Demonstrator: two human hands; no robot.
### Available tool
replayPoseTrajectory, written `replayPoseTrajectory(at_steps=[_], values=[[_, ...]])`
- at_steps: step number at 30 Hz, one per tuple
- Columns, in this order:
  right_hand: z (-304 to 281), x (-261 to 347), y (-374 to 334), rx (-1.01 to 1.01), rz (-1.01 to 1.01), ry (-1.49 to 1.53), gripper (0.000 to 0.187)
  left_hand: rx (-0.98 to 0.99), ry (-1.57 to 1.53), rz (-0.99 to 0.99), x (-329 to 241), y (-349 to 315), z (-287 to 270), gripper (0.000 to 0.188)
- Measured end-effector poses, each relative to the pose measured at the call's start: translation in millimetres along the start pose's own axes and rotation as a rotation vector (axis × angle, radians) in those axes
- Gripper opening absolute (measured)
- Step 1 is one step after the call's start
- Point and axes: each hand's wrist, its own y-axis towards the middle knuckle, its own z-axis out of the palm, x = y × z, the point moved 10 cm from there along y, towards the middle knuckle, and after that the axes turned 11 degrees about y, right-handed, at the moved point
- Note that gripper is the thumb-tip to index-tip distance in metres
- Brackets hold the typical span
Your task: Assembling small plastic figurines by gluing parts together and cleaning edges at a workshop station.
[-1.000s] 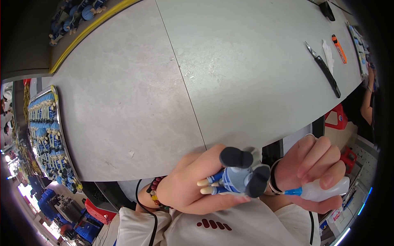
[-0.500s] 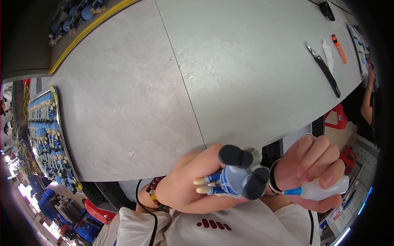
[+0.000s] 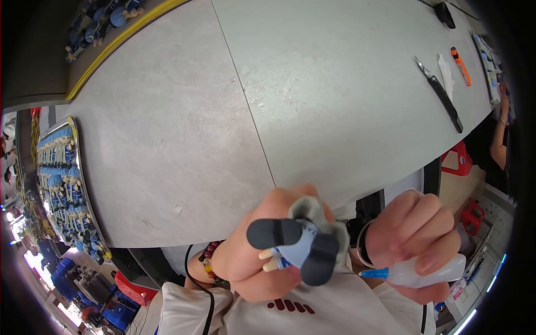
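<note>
My left hand [image 3: 261,245] is closed round a small figurine [image 3: 307,245] in blue and grey, held above my lap near the table's front edge. The dark soles of its two shoes face up, and small pale limbs stick out beside them. Most of its body is hidden by my fingers. To the right, my right hand [image 3: 416,240] grips a translucent white squeeze bottle [image 3: 427,272] with a blue tip and a thin needle. The needle points left toward the figurine; whether it touches cannot be made out.
A metal tray [image 3: 84,184] of several similar figurines stands at the left. More figurines [image 3: 103,19] sit behind a yellow edge at the far left. A black-handled craft knife [image 3: 444,100], a white strip [image 3: 445,75] and an orange cutter [image 3: 462,67] lie at right. Another person's arm [image 3: 501,131] shows beyond.
The figurine has been turned in my left hand, so its shoes and grey part face differently. My right hand has moved a little left with the bottle, bringing its tip closer.
</note>
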Motion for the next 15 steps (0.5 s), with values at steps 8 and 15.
replayPoseTrajectory(at_steps=[8, 15], values=[[15.8, -6.7, 3.9, 0.230, 0.057, -0.124, 0.036, -0.076, 0.037, -0.013, 0.2, -6.5, -2.6, 0.030], [22.1, -15.9, -2.5, 0.219, 0.090, -0.176, 0.034, -0.088, 0.031, -0.032, 2.3, -7.1, -4.0, 0.030]])
